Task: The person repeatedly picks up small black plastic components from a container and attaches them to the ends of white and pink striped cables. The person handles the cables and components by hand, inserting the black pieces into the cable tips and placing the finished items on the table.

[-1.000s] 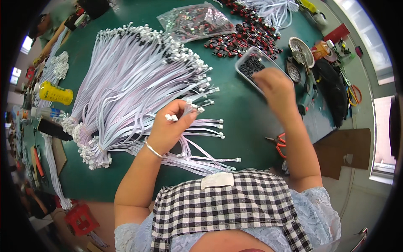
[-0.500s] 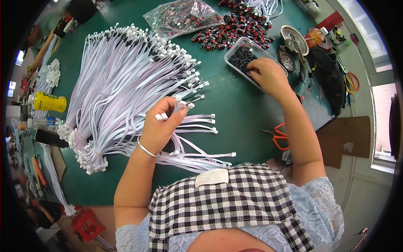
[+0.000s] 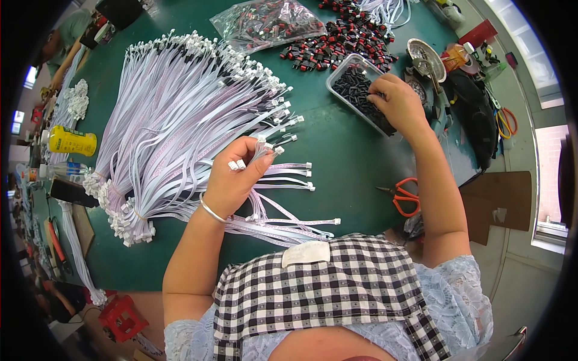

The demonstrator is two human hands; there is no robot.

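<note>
My left hand (image 3: 236, 174) is closed around a few white flat ribbon cables (image 3: 258, 151), and their small white connectors stick out past the thumb and fingers. Beneath and beyond it spreads a large fanned bundle of similar cables (image 3: 174, 114), tied near its lower left end. My right hand (image 3: 398, 103) is over a clear plastic box (image 3: 330, 85) filled with short black tubes (image 3: 354, 86). Its fingers are bent and pinched together at the box's right side. Whatever is between those fingertips is hidden.
Behind the box lie a heap of red-and-black parts (image 3: 346, 40) and a clear bag of similar parts (image 3: 268, 24). Orange-handled scissors (image 3: 404, 197) lie right of centre. Metal dishes (image 3: 426, 60) stand at the right, a yellow bottle (image 3: 72, 141) at the left.
My right hand has shifted slightly right and up over the box, uncovering more black tubes. The view has moved slightly. My left hand keeps the same grip on the cables.
</note>
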